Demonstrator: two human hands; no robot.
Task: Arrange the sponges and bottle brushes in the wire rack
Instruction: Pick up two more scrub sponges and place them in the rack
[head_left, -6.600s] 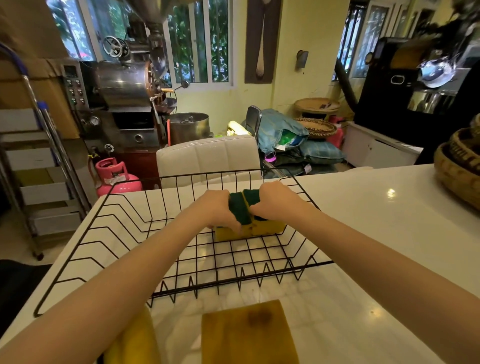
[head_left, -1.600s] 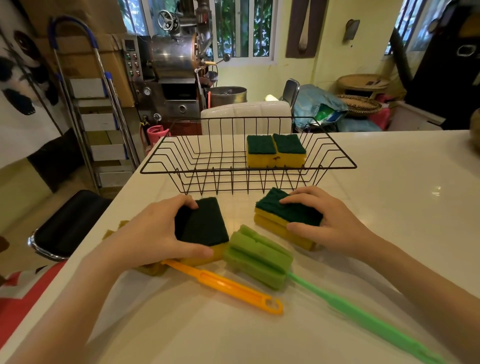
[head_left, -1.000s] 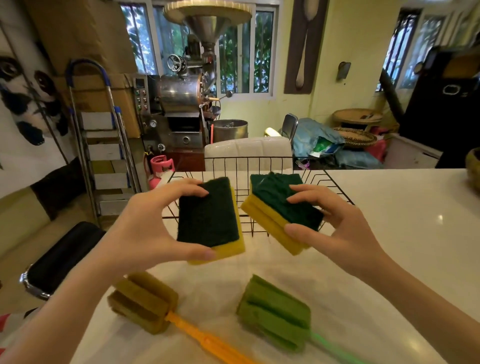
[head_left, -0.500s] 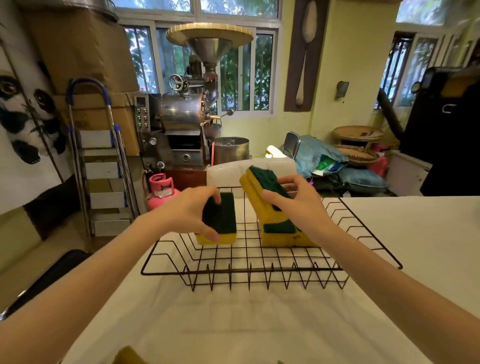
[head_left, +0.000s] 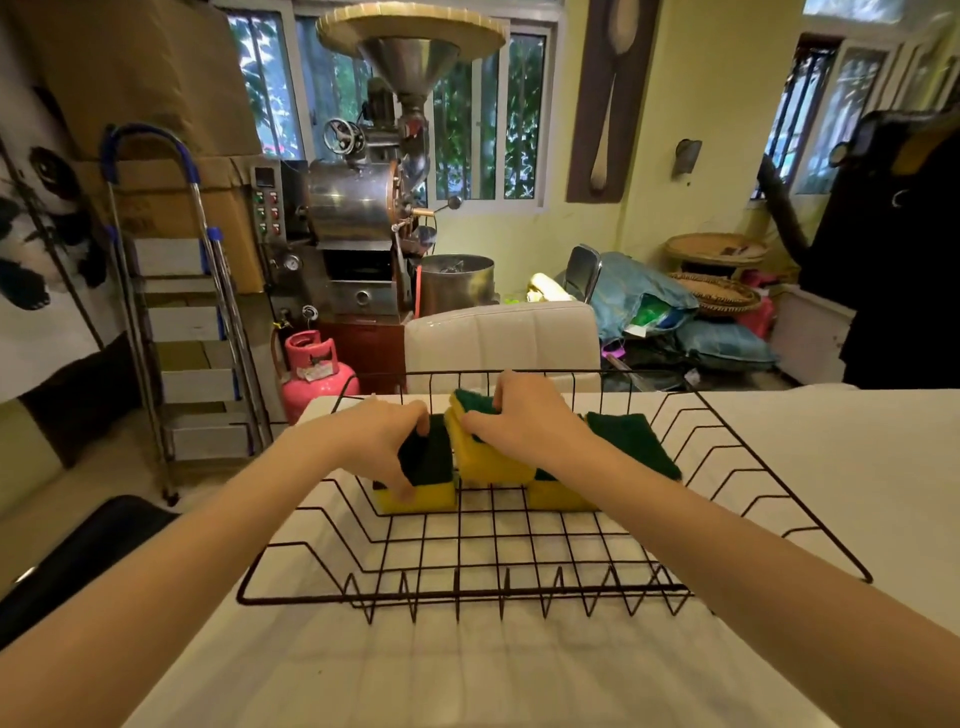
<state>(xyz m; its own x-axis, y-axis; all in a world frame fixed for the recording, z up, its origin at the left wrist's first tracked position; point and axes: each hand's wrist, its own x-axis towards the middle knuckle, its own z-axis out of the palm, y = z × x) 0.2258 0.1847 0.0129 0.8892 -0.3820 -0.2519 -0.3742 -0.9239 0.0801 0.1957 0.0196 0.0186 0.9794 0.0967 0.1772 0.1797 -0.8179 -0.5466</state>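
A black wire rack stands on the white table. Inside it, at the far side, lie yellow sponges with dark green scrub tops. My left hand grips one sponge lying flat on the rack floor at the left. My right hand holds another sponge, tilted on edge, just right of the first. Two earlier sponges lie further right, partly hidden by my right forearm. No bottle brush is in view.
A white chair back stands just behind the table's far edge. Beyond it are a pink gas cylinder, a metal roasting machine and a stepladder at the left.
Both hands have lowered their sponges into the rack: the left sponge now rests flat on the floor, the right one sits lower beside the earlier pair. The view has tipped down slightly.
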